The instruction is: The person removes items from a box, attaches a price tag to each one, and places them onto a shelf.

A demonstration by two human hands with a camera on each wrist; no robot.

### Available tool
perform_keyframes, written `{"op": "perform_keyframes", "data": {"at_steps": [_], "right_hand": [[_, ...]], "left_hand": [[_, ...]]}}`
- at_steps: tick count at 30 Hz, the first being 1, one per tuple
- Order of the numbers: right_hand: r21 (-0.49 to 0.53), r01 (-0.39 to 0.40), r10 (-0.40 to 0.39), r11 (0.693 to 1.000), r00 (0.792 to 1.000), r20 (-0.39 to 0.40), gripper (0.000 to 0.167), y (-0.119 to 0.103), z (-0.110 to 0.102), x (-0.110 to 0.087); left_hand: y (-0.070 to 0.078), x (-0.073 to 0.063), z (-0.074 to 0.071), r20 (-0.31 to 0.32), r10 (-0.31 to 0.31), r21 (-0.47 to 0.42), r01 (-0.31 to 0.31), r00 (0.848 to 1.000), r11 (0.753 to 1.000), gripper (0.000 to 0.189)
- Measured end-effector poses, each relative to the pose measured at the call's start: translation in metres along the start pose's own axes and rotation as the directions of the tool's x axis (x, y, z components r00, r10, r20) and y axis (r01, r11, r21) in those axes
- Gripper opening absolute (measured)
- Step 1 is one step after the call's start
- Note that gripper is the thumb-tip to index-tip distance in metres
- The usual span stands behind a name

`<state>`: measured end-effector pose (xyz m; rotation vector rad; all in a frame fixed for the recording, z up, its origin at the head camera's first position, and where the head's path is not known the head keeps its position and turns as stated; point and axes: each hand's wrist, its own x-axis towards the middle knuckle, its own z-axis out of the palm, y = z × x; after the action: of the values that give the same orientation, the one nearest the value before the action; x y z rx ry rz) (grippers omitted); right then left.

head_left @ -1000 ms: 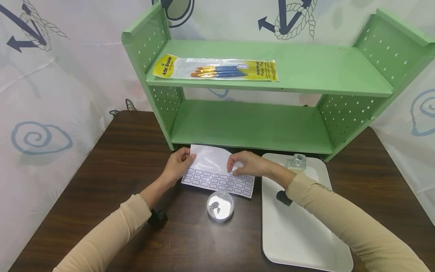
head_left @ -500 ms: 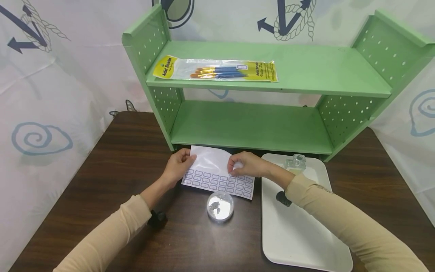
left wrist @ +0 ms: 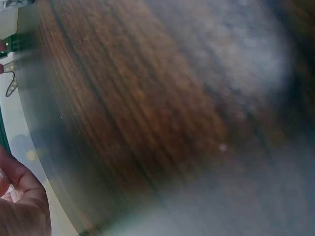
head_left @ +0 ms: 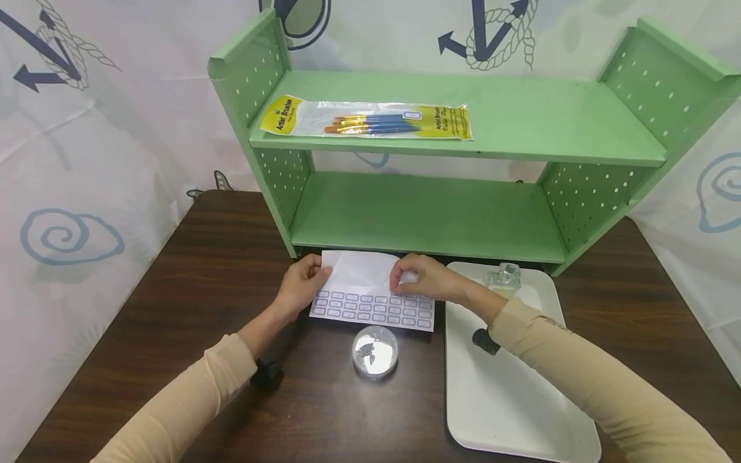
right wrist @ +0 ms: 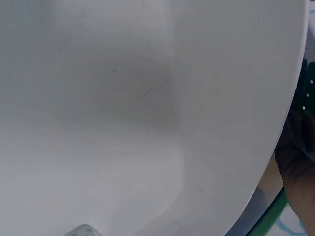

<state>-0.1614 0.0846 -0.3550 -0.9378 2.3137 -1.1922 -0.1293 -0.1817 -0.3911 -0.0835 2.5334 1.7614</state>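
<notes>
A white sheet of small printed labels (head_left: 370,308) is held up in front of the shelf, its top part blank and slightly curved. My left hand (head_left: 302,283) grips its left edge between thumb and fingers. At the right side of the sheet, my right hand (head_left: 427,278) pinches with thumb and forefinger just above the printed rows; whether a single label is between the fingertips is too small to tell. Just below the sheet stands a round clear container (head_left: 375,352) with a shiny top. The wrist views catch only part of the left hand (left wrist: 24,196) and the dark right hand (right wrist: 298,162).
A white tray (head_left: 521,411) lies under my right forearm, bearing a small glass bottle (head_left: 506,278). The green shelf (head_left: 428,206) stands behind, with a pack of artist brushes (head_left: 370,120) on its upper board. Dark wood table (head_left: 156,302) extends left.
The sheet's lower right corner has risen, so its lower edge is more level. My right hand has shifted very slightly; my left hand keeps its grip on the sheet's edge.
</notes>
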Motion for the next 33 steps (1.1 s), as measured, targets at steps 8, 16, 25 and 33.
{"op": "perform_keyframes", "data": {"at_steps": [8, 16, 25, 33], "right_hand": [[0.111, -0.043, 0.054, 0.993, 0.994, -0.097, 0.006, -0.003, 0.0, -0.004], [0.224, -0.04, 0.084, 0.974, 0.978, -0.191, 0.008, -0.005, 0.0, -0.008], [0.315, -0.072, 0.167, 0.946, 0.944, -0.285, 0.013, -0.016, -0.009, -0.015], [0.391, -0.057, 0.193, 0.919, 0.929, -0.316, 0.012, -0.02, -0.012, -0.019]], "left_hand": [[0.0, -0.001, -0.001, -0.015, -0.001, 0.024, 0.001, 1.0, 1.0, 0.015], [-0.003, -0.002, -0.005, -0.035, 0.0, 0.039, 0.001, 0.999, 0.999, 0.014], [-0.011, -0.002, -0.013, -0.057, -0.009, 0.103, 0.015, 0.998, 0.995, 0.018], [-0.014, 0.002, -0.019, -0.113, -0.016, 0.228, 0.042, 0.993, 0.973, 0.021]]}}
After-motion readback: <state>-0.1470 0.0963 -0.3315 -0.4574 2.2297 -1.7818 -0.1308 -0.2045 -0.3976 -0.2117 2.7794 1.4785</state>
